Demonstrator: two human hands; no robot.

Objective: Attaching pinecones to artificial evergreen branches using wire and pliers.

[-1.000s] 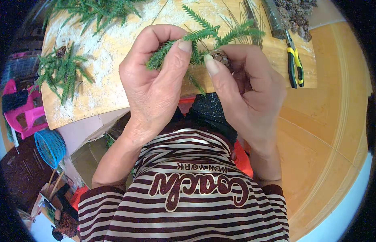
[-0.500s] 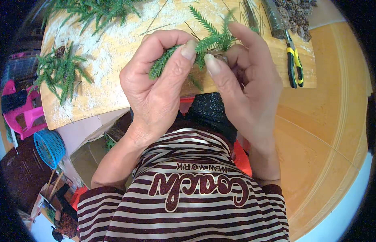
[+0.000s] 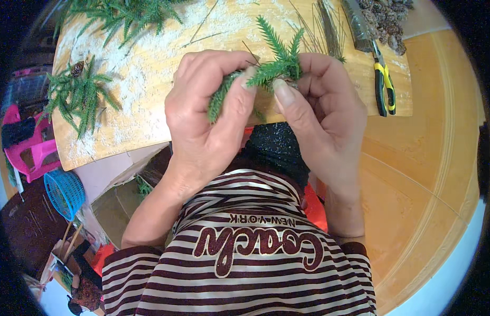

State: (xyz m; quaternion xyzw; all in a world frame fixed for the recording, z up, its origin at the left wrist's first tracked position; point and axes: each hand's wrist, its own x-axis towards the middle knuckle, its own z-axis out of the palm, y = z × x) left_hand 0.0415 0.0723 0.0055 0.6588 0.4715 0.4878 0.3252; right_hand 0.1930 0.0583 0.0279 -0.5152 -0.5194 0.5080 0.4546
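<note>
Over the near edge of the wooden board, both hands hold a green artificial pine sprig (image 3: 278, 66). Its upper needles point away from me, and one branch runs down through the curled fingers of my left hand (image 3: 205, 108), with the thumb pressed on it. My right hand (image 3: 329, 110) pinches the base of the sprig between thumb and bent fingers. Something small and brownish shows at that pinch, mostly hidden; I cannot tell its kind. A thin dark stem (image 3: 250, 51) sticks out beyond the left fingertips.
White powder lies over the board (image 3: 145, 129). At left sits a pine sprig cluster (image 3: 84, 100) with a small cone (image 3: 77, 68); more greenery (image 3: 132, 18) lies behind. To the right are thin wires (image 3: 329, 31), yellow-black pliers (image 3: 384, 89) and heaped pine cones (image 3: 387, 23).
My right fingers, raised and apart before, have curled down onto the sprig. The left hand has shifted slightly right, and the sprig's upper branches have turned.
</note>
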